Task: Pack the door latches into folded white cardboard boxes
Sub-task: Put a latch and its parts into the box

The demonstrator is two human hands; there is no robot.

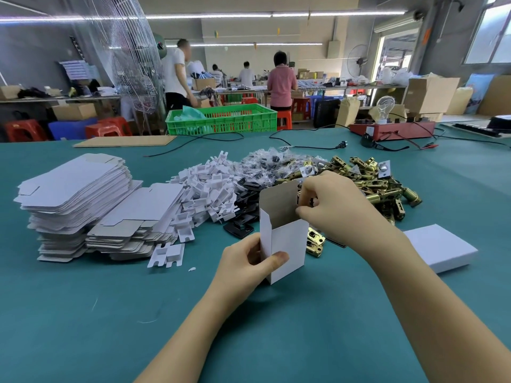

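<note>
We work at a broad table (83, 313) covered in teal felt-like cloth, soft enough that metal parts should not scratch or skid on it. At its left sits the tall stack of flat box blanks (74, 200) — thin white card with grey backs, die-cut with rounded flaps — kept within reach of the hand that folds. Beyond the hands lies the heap of door latches (367, 178), brass-coloured, shiny and hard-edged, with a pile of small clear bags of dark parts (265, 164) beside it and a drift of white moulded inserts (207, 189), notched and light, between those bags and the blanks; we judge the supplies are fanned in an arc so each is one reach away. A closed white box (439, 247) lies flat at the right, near the right forearm, probably set aside as done. In the middle stands the open box (284, 236), upright on the cloth, its top flap raised. Our left hand (246, 261) grips its lower near corner, thumb across the front face, steadying the thin card so it does not tip. Our right hand (329, 203) is at the mouth, fingers curled and pinching something small and partly hidden — likely a latch part going in. One loose latch (315, 241) lies just behind the box.
</note>
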